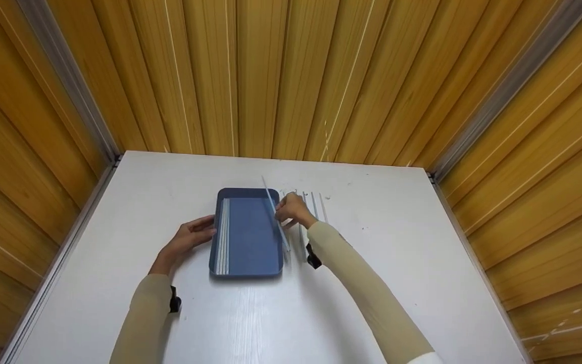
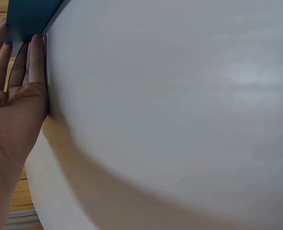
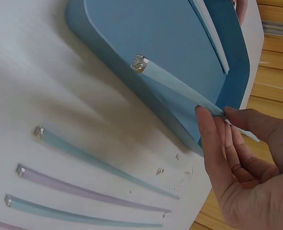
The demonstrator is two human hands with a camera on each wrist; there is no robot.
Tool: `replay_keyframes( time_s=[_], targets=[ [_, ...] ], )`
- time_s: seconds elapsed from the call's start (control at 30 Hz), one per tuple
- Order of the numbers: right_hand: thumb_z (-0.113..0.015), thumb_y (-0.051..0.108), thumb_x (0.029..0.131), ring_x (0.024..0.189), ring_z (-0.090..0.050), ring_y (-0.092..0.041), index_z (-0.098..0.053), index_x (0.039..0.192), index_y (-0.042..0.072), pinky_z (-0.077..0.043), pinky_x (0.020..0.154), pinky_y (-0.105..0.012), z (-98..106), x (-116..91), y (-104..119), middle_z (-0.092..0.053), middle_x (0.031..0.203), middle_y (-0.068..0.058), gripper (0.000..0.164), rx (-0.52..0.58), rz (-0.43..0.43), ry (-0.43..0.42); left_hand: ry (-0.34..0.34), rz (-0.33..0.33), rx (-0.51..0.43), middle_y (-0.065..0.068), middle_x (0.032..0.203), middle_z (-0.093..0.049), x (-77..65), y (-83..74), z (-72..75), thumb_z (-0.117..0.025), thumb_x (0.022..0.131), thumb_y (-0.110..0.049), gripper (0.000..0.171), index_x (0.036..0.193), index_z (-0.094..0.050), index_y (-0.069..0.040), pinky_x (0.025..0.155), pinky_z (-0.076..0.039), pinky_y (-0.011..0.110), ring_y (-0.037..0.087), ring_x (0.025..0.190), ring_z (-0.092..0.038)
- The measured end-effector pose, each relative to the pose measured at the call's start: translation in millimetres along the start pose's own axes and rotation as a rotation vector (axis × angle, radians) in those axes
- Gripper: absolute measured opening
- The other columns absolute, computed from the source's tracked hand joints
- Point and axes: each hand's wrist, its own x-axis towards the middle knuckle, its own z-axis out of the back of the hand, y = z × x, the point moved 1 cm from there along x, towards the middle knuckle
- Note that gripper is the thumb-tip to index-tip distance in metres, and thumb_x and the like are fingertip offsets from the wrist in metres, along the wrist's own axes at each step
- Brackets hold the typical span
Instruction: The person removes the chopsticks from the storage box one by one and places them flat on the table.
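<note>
My right hand (image 1: 293,210) pinches a thin pale-blue stick (image 3: 172,87) between thumb and fingertips. The stick has a shiny, clear-looking end and slants over the right wall of a blue rectangular tray (image 1: 256,242). Inside the tray, several pale sticks (image 1: 224,232) lie side by side along the left wall. My left hand (image 1: 186,238) is at the tray's left side, its extended fingers (image 2: 37,62) touching the outer wall in the left wrist view.
On the white table (image 1: 372,283), right of the tray, lie several more thin sticks in a spaced row, among them a blue one (image 3: 100,162) and a purple one (image 3: 86,189). Small shiny scraps (image 3: 159,171) lie near their far ends. Wood-patterned panels (image 1: 260,101) enclose the table.
</note>
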Motion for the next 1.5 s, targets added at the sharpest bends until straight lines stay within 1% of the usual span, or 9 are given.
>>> replay_keyframes(
  time_s=[0.2,0.37,0.47,0.67,0.87,1.03,1.23,1.37,1.5],
  targets=[
    [-0.070,-0.009,0.083,0.073,-0.072,-0.023,-0.068,0.103,-0.012,-0.066,0.067,-0.042,26.1,-4.7,-12.1,-0.073,0.088,-0.022,0.020,0.017,-0.016,-0.018,-0.022,0.023,-0.006,0.020,0.160,-0.042,-0.5,-1.7,-0.5,-0.071,0.097,-0.016,0.067,0.155,-0.041,-0.003,0.107,-0.052,0.024,0.033,0.149,-0.042],
    [-0.071,-0.009,0.085,0.076,-0.072,-0.024,-0.067,0.103,-0.011,-0.066,0.069,-0.042,44.8,-8.5,-29.2,-0.073,0.094,-0.024,0.019,0.035,-0.053,-0.040,-0.016,0.020,0.026,0.019,0.161,-0.042,-0.9,-1.1,-0.6,-0.071,0.098,-0.018,0.067,0.156,-0.040,-0.004,0.109,-0.050,0.024,0.034,0.150,-0.040],
    [-0.070,-0.007,0.087,0.079,-0.072,-0.025,-0.067,0.107,-0.012,-0.066,0.071,-0.042,56.1,-11.4,-40.2,-0.073,0.097,-0.023,0.021,0.052,-0.071,-0.053,-0.008,0.029,0.016,0.018,0.162,-0.040,-1.1,-1.2,-1.0,-0.071,0.097,-0.019,0.069,0.157,-0.039,-0.005,0.110,-0.050,0.026,0.034,0.150,-0.040],
    [-0.068,-0.004,0.089,0.078,-0.071,-0.022,-0.066,0.110,-0.012,-0.066,0.077,-0.043,77.2,-14.3,-61.0,-0.071,0.094,-0.018,0.023,0.073,-0.111,-0.069,-0.010,0.043,-0.009,0.019,0.162,-0.040,-3.1,-2.8,-0.7,-0.072,0.097,-0.020,0.070,0.157,-0.038,-0.005,0.108,-0.051,0.025,0.034,0.149,-0.042],
    [-0.066,-0.003,0.089,0.079,-0.070,-0.022,-0.066,0.110,-0.012,-0.064,0.084,-0.046,96.6,-18.8,-79.6,-0.069,0.090,-0.014,0.023,0.098,-0.161,-0.102,-0.008,0.027,-0.005,0.019,0.161,-0.042,-2.8,-2.9,-0.3,-0.071,0.097,-0.017,0.067,0.156,-0.041,-0.005,0.106,-0.052,0.024,0.033,0.147,-0.044],
    [-0.065,-0.003,0.089,0.082,-0.069,-0.023,-0.064,0.110,-0.012,-0.064,0.086,-0.046,107.0,-22.2,-94.8,-0.068,0.090,-0.014,0.022,0.108,-0.190,-0.119,0.006,0.020,-0.016,0.020,0.161,-0.041,-2.2,-2.6,-1.2,-0.070,0.099,-0.016,0.066,0.156,-0.039,-0.005,0.108,-0.051,0.025,0.034,0.148,-0.042],
    [-0.064,-0.003,0.090,0.086,-0.070,-0.025,-0.064,0.114,-0.013,-0.064,0.086,-0.045,113.6,-23.8,-111.5,-0.069,0.093,-0.016,0.026,0.107,-0.229,-0.135,-0.011,0.037,-0.002,0.019,0.161,-0.041,0.1,-1.1,-2.0,-0.069,0.099,-0.014,0.065,0.156,-0.039,-0.004,0.109,-0.051,0.026,0.034,0.149,-0.041],
    [-0.065,-0.003,0.089,0.090,-0.073,-0.029,-0.065,0.114,-0.013,-0.064,0.086,-0.045,114.8,-22.1,-122.3,-0.073,0.101,-0.022,0.027,0.069,-0.249,-0.156,-0.012,0.033,-0.014,0.020,0.161,-0.041,2.0,0.7,-2.2,-0.070,0.098,-0.013,0.066,0.156,-0.040,-0.004,0.108,-0.051,0.025,0.034,0.149,-0.041],
    [-0.066,0.000,0.090,0.087,-0.073,-0.027,-0.066,0.115,-0.011,-0.065,0.083,-0.041,114.5,-19.7,-131.8,-0.075,0.104,-0.023,0.028,0.026,-0.259,-0.151,-0.013,0.021,-0.014,0.020,0.161,-0.041,2.3,1.3,-1.1,-0.071,0.097,-0.013,0.066,0.155,-0.041,-0.003,0.107,-0.052,0.025,0.035,0.149,-0.041]
  ],
)
